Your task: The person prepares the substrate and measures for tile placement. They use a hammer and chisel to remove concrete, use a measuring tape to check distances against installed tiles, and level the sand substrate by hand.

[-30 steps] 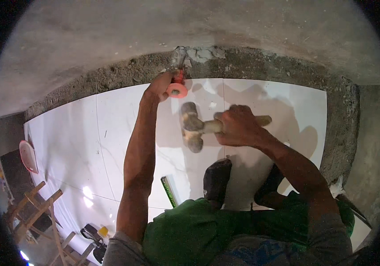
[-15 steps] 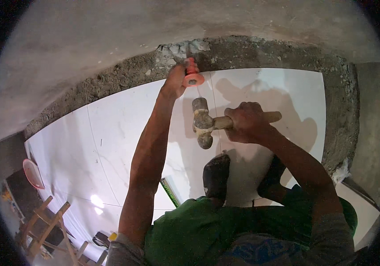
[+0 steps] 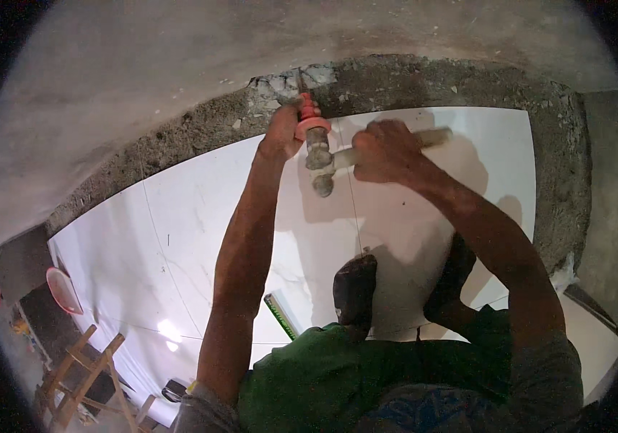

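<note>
My left hand (image 3: 283, 130) is closed round the red grip of a chisel (image 3: 309, 108), whose round guard faces me. The chisel's metal blade points away, into broken, pale plaster (image 3: 273, 90) at the foot of the wall. In my right hand (image 3: 387, 151) is a ball-peen hammer (image 3: 320, 160), held by its light wooden handle. The hammer's head meets the guard end of the chisel, hiding the struck end. Both hands are over the far edge of the white tiles (image 3: 215, 209).
Rough bare mortar (image 3: 424, 83) runs along the wall (image 3: 179, 50). A green-edged strip (image 3: 280, 317) lies on the tiles by my knee. A pinkish basin (image 3: 63, 290) and a wooden frame (image 3: 89, 372) stand at the left. My dark-covered feet rest on the tiles.
My right hand has swung the hammer away from me and slightly left, closing the gap to the chisel. My left hand keeps its hold on the chisel.
</note>
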Action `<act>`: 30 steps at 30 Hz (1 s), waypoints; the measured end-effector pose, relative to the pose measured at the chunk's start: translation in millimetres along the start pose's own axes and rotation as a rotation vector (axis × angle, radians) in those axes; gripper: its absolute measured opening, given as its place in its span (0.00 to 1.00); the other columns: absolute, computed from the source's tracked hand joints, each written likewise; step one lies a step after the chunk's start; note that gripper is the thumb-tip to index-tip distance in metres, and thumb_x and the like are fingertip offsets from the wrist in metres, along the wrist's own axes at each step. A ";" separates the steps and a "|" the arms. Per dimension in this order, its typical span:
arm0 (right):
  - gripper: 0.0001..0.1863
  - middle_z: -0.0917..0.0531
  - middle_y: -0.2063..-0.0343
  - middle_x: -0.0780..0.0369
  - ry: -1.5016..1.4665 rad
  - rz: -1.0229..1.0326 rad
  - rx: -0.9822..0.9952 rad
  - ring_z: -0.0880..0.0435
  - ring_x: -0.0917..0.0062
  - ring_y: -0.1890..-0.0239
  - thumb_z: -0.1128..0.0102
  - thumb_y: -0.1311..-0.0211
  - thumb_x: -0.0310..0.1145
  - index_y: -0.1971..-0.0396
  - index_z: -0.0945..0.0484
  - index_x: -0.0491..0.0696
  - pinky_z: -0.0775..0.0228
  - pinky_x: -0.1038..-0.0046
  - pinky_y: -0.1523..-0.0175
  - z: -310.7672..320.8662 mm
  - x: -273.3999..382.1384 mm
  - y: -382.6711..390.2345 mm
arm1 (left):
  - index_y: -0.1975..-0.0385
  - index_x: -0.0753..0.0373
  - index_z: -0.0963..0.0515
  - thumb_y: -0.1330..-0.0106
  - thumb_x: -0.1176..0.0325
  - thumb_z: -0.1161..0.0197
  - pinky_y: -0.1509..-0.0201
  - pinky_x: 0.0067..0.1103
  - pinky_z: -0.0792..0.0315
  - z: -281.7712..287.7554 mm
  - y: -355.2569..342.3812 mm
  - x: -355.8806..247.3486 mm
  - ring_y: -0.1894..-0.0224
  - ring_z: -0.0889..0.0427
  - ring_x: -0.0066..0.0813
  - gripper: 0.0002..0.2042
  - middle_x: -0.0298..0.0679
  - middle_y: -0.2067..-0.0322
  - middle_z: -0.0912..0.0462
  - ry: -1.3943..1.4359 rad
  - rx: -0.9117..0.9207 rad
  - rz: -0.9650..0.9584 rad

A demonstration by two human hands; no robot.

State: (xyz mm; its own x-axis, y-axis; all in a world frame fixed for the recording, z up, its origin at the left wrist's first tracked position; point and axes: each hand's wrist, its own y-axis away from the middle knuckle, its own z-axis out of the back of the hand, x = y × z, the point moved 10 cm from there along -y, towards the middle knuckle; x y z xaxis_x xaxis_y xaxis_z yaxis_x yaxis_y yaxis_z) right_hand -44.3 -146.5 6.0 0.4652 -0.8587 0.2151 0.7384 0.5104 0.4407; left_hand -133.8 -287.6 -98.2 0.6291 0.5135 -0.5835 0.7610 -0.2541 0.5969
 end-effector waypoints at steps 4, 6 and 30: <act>0.22 0.16 0.65 0.57 -0.042 0.059 0.005 0.14 0.58 0.60 0.31 0.50 0.49 0.59 0.17 0.50 0.27 0.56 0.46 4.5 25.6 25.3 | 0.54 0.63 0.25 0.21 0.69 0.55 0.58 0.31 0.19 21.3 -9.3 -9.2 0.65 0.18 0.31 0.10 0.40 0.63 0.19 -0.151 -0.007 0.028; 0.25 0.19 0.66 0.61 -0.031 0.091 0.082 0.15 0.62 0.62 0.28 0.54 0.47 0.57 0.18 0.50 0.28 0.59 0.47 -16.2 37.3 39.9 | 0.54 0.62 0.25 0.20 0.66 0.53 0.58 0.31 0.19 35.4 -7.6 10.6 0.65 0.18 0.31 0.10 0.39 0.64 0.19 0.072 0.154 0.093; 0.19 0.15 0.75 0.56 0.120 0.042 0.150 0.12 0.59 0.70 0.31 0.53 0.48 0.67 0.19 0.50 0.25 0.49 0.62 -24.2 -70.0 176.1 | 0.52 0.62 0.19 0.26 0.54 0.40 0.70 0.31 0.15 -13.4 112.8 61.9 0.69 0.10 0.38 0.16 0.48 0.67 0.14 -1.796 0.181 -0.532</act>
State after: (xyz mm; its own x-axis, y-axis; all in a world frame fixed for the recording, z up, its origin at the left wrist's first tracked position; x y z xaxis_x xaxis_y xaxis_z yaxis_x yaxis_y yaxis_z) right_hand 64.9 4.5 47.4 0.5559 -0.8203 0.1344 0.6399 0.5255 0.5607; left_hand -11.1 -273.5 -59.7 -0.3427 -0.7676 -0.5416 0.8368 -0.5115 0.1954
